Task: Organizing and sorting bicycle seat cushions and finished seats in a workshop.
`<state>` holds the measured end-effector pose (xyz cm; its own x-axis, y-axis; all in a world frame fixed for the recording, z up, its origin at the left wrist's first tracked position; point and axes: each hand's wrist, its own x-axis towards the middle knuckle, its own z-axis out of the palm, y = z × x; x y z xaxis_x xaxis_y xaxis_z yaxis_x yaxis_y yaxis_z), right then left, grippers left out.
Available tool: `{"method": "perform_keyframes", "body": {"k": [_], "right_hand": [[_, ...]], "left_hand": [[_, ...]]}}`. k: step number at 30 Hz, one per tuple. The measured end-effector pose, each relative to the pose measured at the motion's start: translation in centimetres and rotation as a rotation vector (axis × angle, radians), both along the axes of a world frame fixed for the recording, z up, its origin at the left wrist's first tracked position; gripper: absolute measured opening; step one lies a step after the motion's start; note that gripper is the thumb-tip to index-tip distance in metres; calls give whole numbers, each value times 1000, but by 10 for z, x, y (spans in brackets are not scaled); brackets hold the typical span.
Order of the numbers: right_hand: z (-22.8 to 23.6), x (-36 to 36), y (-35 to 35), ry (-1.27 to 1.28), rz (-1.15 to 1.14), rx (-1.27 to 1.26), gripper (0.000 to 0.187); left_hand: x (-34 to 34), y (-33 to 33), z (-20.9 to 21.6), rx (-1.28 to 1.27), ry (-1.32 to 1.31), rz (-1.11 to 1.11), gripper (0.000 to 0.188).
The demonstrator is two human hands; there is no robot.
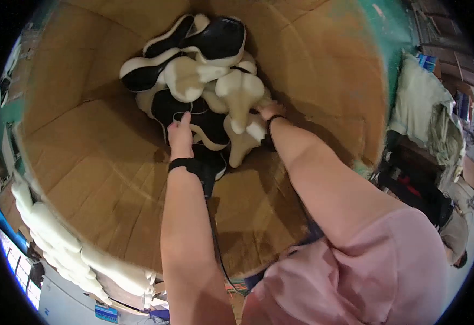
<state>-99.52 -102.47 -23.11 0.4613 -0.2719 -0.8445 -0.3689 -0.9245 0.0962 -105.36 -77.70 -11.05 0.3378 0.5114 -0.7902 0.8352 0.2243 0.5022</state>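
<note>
Cream foam bicycle saddles lie heaped at the bottom of a deep round cardboard container, some with their black undersides up. My left hand, a black band at its wrist, is closed at the edge of a black-bottomed saddle; its thumb points up and its fingers are partly hidden. A thin pale loop shows beside the thumb. On the pile's right side, my right hand has its fingers curled at the edge of a cream saddle. Another cream saddle lies just left of that hand, nose toward me.
Other black-bottomed saddles rest at the far end of the heap. The container's tall wall surrounds both arms. Outside it, a row of white foam pieces lies at left, and a pale sack stands at right. A dark cable hangs by my left forearm.
</note>
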Motion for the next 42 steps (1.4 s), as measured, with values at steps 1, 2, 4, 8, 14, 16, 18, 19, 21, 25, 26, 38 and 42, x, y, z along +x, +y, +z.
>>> {"method": "perform_keyframes", "body": {"k": [1,2,4,8,14,16,18,19,21,25,26,38,42], "right_hand": [[-29,5,-25,8,-12,-22,96],[-48,11,-31,-24,-98,130,110],[-88,42,-100,-21,-269,355,122],[-102,46,-96,428,-87,385,109],[-89,3,-56,320,-362,659,115],[-103,-4,-58,117,-378,718,112],[-124,6,-81,155,-353,714,112],[-119,-3,-81,148,-328,755,112],[-82,-22,-43,196,-361,802,109],[-26,-9,-12,299,-438,750,87],[-21,-9,-10,183,-424,727,84],[255,-12,8,388,-709,1335,57],[395,-31,43,231,-335,1627,60]], "left_hand": [[-9,-5,-47,-82,31,-73,70],[-34,2,-103,-44,131,-11,72],[-35,-33,-182,-109,208,25,74],[-82,-52,-214,-356,136,232,80],[-89,-61,-202,-191,-168,51,76],[-86,-67,-202,-130,-137,-82,77],[-68,-82,-203,-77,-154,-188,81],[-64,-89,-191,-76,-158,-173,81],[-67,-85,-156,-40,40,-250,85],[-54,-84,-99,-60,70,-309,78],[-50,-87,-87,3,8,-320,74],[-57,-36,206,264,-461,-431,90],[-103,-13,320,327,-843,-253,77]]}}
